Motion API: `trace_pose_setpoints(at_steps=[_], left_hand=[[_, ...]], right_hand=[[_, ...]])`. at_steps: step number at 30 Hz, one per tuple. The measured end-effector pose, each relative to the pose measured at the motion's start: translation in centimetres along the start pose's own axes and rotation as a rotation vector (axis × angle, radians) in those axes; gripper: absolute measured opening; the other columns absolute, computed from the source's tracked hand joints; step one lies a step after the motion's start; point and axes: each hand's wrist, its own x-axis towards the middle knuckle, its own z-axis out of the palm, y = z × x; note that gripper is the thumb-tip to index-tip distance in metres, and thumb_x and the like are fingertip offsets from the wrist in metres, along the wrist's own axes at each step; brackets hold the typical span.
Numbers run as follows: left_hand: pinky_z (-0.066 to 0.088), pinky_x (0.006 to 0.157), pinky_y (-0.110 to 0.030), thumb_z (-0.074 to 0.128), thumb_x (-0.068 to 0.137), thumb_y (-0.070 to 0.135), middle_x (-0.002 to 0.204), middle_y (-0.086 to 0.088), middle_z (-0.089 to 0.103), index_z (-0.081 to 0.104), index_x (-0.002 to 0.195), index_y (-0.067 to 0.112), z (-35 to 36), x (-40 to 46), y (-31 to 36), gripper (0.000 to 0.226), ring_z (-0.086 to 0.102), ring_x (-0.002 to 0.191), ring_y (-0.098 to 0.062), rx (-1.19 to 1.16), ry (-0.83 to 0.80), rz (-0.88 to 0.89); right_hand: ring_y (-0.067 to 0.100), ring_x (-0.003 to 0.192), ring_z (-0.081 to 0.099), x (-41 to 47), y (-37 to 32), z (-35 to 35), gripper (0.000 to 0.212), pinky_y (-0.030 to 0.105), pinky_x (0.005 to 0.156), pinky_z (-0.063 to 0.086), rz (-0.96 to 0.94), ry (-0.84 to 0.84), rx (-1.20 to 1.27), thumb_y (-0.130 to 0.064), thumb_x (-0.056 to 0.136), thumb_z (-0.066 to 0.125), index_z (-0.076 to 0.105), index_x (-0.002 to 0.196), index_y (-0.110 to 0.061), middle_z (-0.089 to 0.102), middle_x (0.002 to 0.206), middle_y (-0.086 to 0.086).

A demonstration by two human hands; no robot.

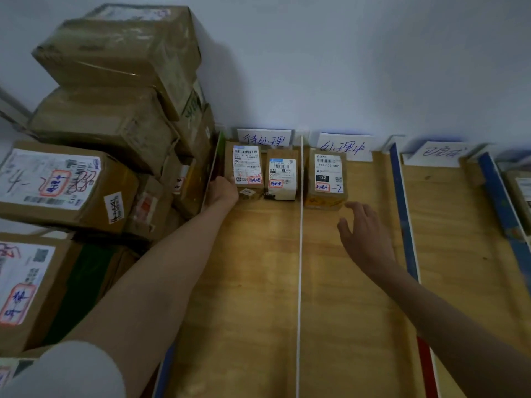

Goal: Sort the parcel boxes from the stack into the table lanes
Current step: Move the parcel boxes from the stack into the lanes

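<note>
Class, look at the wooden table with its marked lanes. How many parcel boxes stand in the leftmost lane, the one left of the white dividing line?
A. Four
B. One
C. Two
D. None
C. Two small boxes, the left box and the box beside it, stand side by side at the far end of that lane, left of the white line; a third box stands in the next lane.

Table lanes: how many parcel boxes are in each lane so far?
Lane left of the white line: 2, left box and second box
Middle lane: 1, box marked 122
Lane between the blue strips: 0
Total: 3
</note>
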Motion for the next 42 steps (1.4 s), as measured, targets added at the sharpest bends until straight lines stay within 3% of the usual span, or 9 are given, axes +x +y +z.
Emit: trace_pose_setpoints(at_steps=[4,7,10,15,23,28,34,42], left_hand=[[0.046,0.100,-0.045,0.040,0.104,0.027,0.139,-0.020,0.045,0.043,0.139,0.001,-0.1,-0.4,-0.8,0.043,0.050,0.124,-0.036,0.043,0.048,0.110],[0.043,0.104,-0.041,0.042,0.102,0.025,0.147,-0.016,0.033,0.033,0.147,0.003,0.6,-3.0,-2.8,0.051,0.044,0.129,-0.032,0.176,0.159,0.342],[0.030,0.117,-0.043,0.043,0.101,0.034,0.162,-0.011,0.013,0.015,0.156,0.005,1.2,-4.3,-4.5,0.068,0.025,0.144,-0.026,0.379,0.104,0.521],[0.007,0.123,-0.043,0.040,0.099,0.047,0.165,-0.010,-0.004,0.001,0.157,0.008,1.1,-3.2,-4.9,0.080,0.001,0.152,-0.024,0.561,-0.052,0.493],[0.002,0.124,-0.042,0.047,0.099,0.046,0.165,-0.009,-0.007,-0.003,0.157,0.010,-1.1,-3.3,-4.0,0.085,-0.004,0.152,-0.023,0.656,-0.174,0.572],[0.007,0.123,-0.043,0.045,0.099,0.046,0.165,-0.010,0.003,0.005,0.157,0.008,-3.1,-7.7,-3.3,0.080,0.003,0.152,-0.027,0.658,-0.103,0.590],[0.035,0.111,-0.040,0.038,0.098,0.040,0.142,-0.011,0.046,0.038,0.144,0.008,-6.5,-16.0,-3.0,0.055,0.044,0.129,-0.025,0.619,0.092,0.741],[0.034,0.113,-0.040,0.032,0.100,0.043,0.141,-0.010,0.048,0.042,0.142,0.010,-12.0,-27.1,-6.5,0.054,0.045,0.129,-0.026,0.556,0.203,0.837]], right_hand=[[0.022,0.122,0.053,0.5,-0.2,0.1,0.042,0.039,0.096,0.050,0.011,0.004,-0.009,-0.029,0.101,0.049,0.048,0.138,-0.009,0.055,0.135,0.008],[0.021,0.120,0.053,0.9,-0.8,0.1,0.040,0.038,0.093,0.051,0.028,0.009,0.003,-0.029,0.101,0.049,0.048,0.136,-0.011,0.055,0.134,0.007],[0.021,0.121,0.052,1.1,-1.2,0.3,0.040,0.038,0.092,0.050,0.036,0.007,0.013,-0.028,0.100,0.049,0.048,0.137,-0.012,0.054,0.135,0.007],[0.021,0.121,0.052,0.6,-1.3,0.7,0.041,0.038,0.092,0.050,0.033,0.013,0.014,-0.028,0.100,0.050,0.048,0.137,-0.012,0.054,0.134,0.007],[0.020,0.126,0.051,-2.0,-0.8,0.4,0.043,0.038,0.098,0.048,0.040,0.006,-0.016,-0.030,0.100,0.049,0.046,0.140,-0.014,0.051,0.140,0.005],[0.024,0.126,0.050,-4.1,-2.2,-1.4,0.043,0.038,0.101,0.043,0.021,0.020,-0.097,-0.029,0.100,0.046,0.047,0.139,-0.010,0.054,0.137,0.009],[0.023,0.132,0.045,-9.3,-5.4,-4.5,0.046,0.039,0.109,0.038,-0.007,0.093,-0.118,-0.032,0.100,0.043,0.043,0.142,-0.014,0.049,0.143,0.006],[0.025,0.132,0.044,-17.6,-8.9,-8.6,0.043,0.038,0.112,0.032,-0.070,0.175,-0.142,-0.034,0.102,0.039,0.047,0.138,-0.012,0.051,0.140,0.008]])
